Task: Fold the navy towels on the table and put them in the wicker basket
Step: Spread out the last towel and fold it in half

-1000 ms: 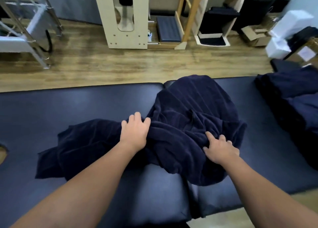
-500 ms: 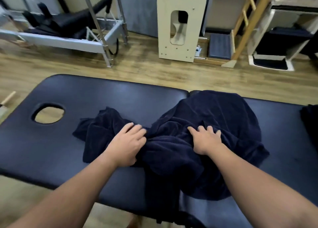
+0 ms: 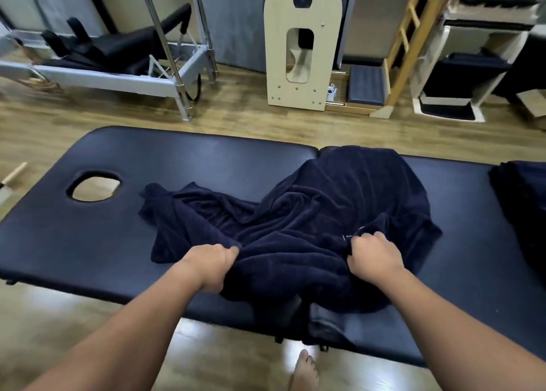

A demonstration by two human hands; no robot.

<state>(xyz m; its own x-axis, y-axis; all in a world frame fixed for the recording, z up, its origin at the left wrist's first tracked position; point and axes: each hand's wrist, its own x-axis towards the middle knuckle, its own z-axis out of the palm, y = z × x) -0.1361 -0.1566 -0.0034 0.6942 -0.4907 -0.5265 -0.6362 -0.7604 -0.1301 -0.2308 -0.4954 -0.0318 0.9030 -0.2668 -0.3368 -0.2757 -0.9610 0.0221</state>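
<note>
**Both hands bunched into one navy towel**

Now both hands are closed tight on the same navy towel (image 3: 310,222), which lies crumpled across the middle of the padded worktop (image 3: 88,243). The left hand (image 3: 211,265) has its fingers curled under and a fold of cloth pinched against the thumb; no gap shows in that grip. The right hand (image 3: 373,256) is likewise fisted, knuckles up, with a ridge of towel gathered inside; a small pale tag or loop seems to sit just beyond its knuckles, though it is too small to tell for certain.

Between the two grips the cloth runs in a slack, wrinkled band. Beyond the right grip the towel rises in a rounded hump toward the far edge of the worktop. Outward from the left grip a flatter flap spreads toward the face hole (image 3: 94,185) in the worktop. Below both grips the near hem hangs over the worktop's front edge.

Well out past the right grip, at the worktop's end, lies a dark pile of more towels (image 3: 523,195). A bare foot (image 3: 304,373) stands on the wooden floor (image 3: 236,118) below.
</note>
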